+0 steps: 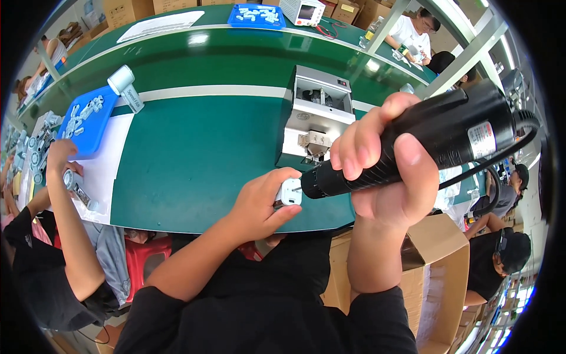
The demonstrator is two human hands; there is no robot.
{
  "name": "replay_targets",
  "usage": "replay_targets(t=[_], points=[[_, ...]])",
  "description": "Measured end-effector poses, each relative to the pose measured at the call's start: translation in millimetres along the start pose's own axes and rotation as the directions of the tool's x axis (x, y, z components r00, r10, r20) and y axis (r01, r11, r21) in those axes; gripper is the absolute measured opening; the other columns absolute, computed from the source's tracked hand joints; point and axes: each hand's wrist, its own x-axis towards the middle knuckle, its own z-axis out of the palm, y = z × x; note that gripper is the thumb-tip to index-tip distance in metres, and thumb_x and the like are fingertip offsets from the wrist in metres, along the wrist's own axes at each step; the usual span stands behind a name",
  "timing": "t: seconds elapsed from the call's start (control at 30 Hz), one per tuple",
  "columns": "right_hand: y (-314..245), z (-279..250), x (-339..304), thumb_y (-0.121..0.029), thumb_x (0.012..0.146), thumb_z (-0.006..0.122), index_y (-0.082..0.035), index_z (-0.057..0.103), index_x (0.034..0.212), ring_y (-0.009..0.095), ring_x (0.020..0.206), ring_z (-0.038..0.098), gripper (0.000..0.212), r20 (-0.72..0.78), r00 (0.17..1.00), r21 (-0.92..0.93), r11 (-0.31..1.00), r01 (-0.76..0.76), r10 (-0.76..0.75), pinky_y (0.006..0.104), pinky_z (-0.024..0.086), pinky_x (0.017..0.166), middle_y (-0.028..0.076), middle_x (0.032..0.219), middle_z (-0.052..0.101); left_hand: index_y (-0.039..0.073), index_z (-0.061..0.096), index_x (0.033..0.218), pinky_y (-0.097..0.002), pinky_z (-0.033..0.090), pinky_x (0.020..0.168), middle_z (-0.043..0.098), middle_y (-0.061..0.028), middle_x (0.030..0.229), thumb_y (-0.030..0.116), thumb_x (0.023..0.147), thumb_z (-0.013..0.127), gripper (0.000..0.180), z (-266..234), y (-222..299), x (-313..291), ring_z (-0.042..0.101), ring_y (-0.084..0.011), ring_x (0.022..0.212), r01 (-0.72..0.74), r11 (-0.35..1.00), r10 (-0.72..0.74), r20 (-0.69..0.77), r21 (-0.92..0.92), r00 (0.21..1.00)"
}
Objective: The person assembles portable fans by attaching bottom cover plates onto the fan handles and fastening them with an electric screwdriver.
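Open green tabletop (200,159), left of the obstructing silver machine (321,118)

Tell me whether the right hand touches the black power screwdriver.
Touching: the head view shows the right hand wrapped around the black power screwdriver.

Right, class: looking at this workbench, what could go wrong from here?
1. The bit could slip off the white part and jab the left fingers gripping close to it.
2. The part, held only by hand, might twist if the driver turns.
3. The driver's cord, looping beside the right hand, could snag.
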Motion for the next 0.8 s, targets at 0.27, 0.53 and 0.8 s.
replay_targets(t=[0.27, 0.53, 0.8], points=[[28.0, -45.1, 19.5, -0.010, 0.080, 0.059, 0.005, 0.049, 0.101, 0.021, 0.052, 0.052, 0.028, -0.356, 0.934, -0.251, 0.965, -0.074, -0.021, 0.0337, 0.045, 0.053, 0.010, 0.062, 0.052, 0.007, 0.048, 0.120, -0.0351, 0.046, 0.064, 0.058, -0.0112, 0.089, 0.035, 0.084, 0.062, 0.048, 0.5, -5.3, -8.0, 0.057, -0.0269, 0.072, 0.082, 0.991, -0.086, -0.030, -0.102, 0.996], [64.0, -57.4, 19.4, -0.008, 0.078, 0.060, 0.004, 0.050, 0.094, 0.020, 0.052, 0.052, 0.023, -0.363, 0.931, -0.208, 0.971, -0.113, 0.031, 0.0335, 0.046, 0.052, 0.010, 0.062, 0.052, 0.006, 0.048, 0.120, -0.0330, 0.045, 0.063, 0.057, -0.0103, 0.087, 0.041, 0.086, 0.059, 0.050, -1.9, -8.0, -7.8, 0.057, -0.0246, 0.071, 0.037, 0.996, -0.041, -0.055, -0.084, 0.998], [53.5, -46.9, 13.8, -0.010, 0.079, 0.059, 0.002, 0.052, 0.091, 0.019, 0.049, 0.050, 0.019, -0.312, 0.923, -0.172, 0.942, -0.289, 0.226, 0.0330, 0.044, 0.050, 0.009, 0.059, 0.051, 0.005, 0.047, 0.120, -0.0331, 0.046, 0.064, 0.058, -0.0110, 0.089, 0.039, 0.086, 0.060, 0.050, -5.2, -7.6, -7.1, 0.058, -0.0256, 0.073, 0.036, 0.992, -0.044, -0.061, -0.120, 0.997]])
